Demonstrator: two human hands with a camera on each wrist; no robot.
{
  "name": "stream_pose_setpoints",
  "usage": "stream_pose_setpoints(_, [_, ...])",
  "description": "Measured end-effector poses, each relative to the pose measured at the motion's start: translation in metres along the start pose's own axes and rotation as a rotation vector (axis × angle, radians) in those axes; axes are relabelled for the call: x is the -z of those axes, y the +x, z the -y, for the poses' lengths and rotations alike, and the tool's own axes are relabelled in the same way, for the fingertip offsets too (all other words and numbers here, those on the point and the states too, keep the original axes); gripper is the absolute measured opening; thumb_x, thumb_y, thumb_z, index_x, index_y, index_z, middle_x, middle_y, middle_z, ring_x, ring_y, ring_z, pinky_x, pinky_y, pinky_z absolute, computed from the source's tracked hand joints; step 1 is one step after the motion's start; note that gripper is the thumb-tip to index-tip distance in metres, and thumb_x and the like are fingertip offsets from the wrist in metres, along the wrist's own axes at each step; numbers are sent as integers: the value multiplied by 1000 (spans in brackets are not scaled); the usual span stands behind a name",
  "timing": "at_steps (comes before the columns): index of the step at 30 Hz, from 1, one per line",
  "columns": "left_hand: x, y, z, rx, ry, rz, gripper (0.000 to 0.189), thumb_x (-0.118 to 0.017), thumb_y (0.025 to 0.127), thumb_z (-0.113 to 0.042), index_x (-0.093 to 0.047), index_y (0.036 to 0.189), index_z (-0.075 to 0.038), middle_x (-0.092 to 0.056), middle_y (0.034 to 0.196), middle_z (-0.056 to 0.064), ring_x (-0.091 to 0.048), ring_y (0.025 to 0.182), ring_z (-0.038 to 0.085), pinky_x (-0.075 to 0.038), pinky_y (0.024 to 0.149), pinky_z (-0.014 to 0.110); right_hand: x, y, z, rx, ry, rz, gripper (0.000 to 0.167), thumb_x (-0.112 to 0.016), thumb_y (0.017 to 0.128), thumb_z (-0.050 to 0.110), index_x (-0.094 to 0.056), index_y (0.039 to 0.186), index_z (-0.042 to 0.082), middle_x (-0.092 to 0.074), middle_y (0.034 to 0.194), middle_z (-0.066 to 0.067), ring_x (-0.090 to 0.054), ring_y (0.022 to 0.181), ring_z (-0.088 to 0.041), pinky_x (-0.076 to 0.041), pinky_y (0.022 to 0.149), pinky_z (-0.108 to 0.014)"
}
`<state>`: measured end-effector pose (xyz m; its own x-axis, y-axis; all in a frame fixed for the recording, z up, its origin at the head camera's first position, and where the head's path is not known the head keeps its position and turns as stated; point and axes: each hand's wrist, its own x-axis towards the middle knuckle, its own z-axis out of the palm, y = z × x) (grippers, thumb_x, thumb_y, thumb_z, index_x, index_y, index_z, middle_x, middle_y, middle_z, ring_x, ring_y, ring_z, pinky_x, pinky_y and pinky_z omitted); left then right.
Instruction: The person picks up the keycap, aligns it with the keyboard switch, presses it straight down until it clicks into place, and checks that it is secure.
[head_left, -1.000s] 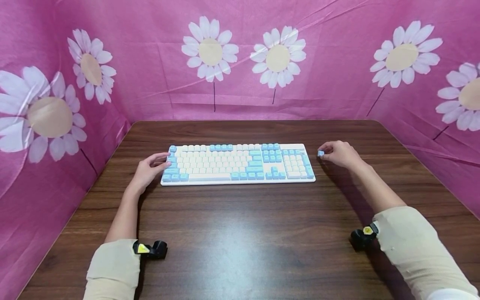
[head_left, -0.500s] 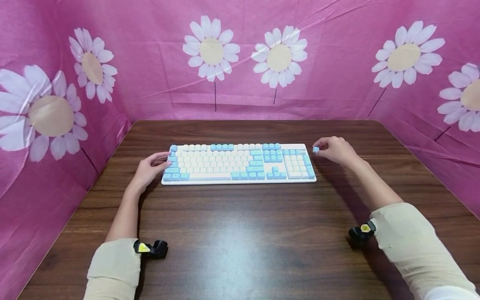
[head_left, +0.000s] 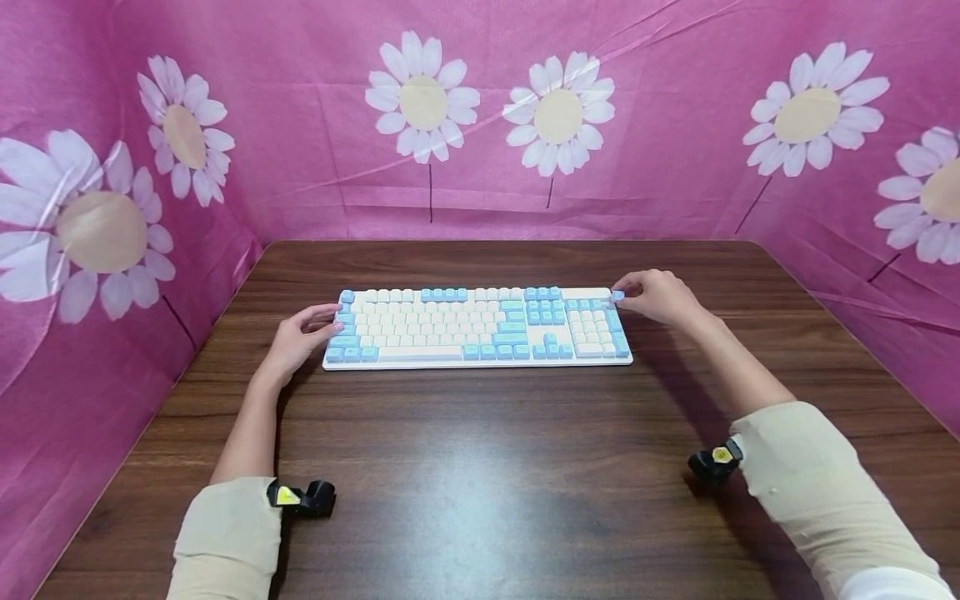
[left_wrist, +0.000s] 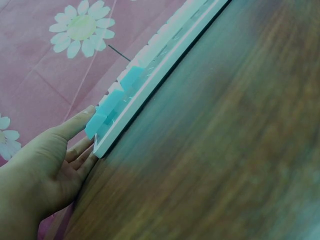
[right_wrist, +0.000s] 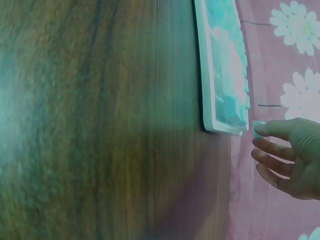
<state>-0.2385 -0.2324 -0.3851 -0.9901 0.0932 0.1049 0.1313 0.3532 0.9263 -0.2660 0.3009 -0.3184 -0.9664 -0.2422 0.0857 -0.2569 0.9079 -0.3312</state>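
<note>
A white and light-blue keyboard lies across the table, long side facing me. My left hand holds its left end. In the left wrist view the thumb lies on the blue keys, while the other fingers reach the end of the case. At the opposite end, my right hand pinches a small light-blue keycap between thumb and fingers, right by the keyboard's far right corner. The right wrist view shows the keycap partly covered by the thumb, the other fingers loosely bent.
The brown wood table extends in front of the keyboard. A pink cloth with white daisies hangs behind and at both sides. Black devices are strapped at the left sleeve and the right sleeve.
My right hand has moved left with the keycap, from beside the keyboard to its far right corner. My left hand has stayed on the left end.
</note>
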Motion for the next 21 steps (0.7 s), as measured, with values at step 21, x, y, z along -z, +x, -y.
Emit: stream_pose_setpoints(21, [0, 1, 2, -12, 23, -13, 50, -63, 89, -24, -49, 130, 1, -48, 128, 21, -42, 118, 31, -39, 81, 15, -8, 4, 6, 69, -4, 14, 23, -68, 80, 12, -68, 100, 1, -65, 84, -9, -56, 74, -22, -42, 62, -38])
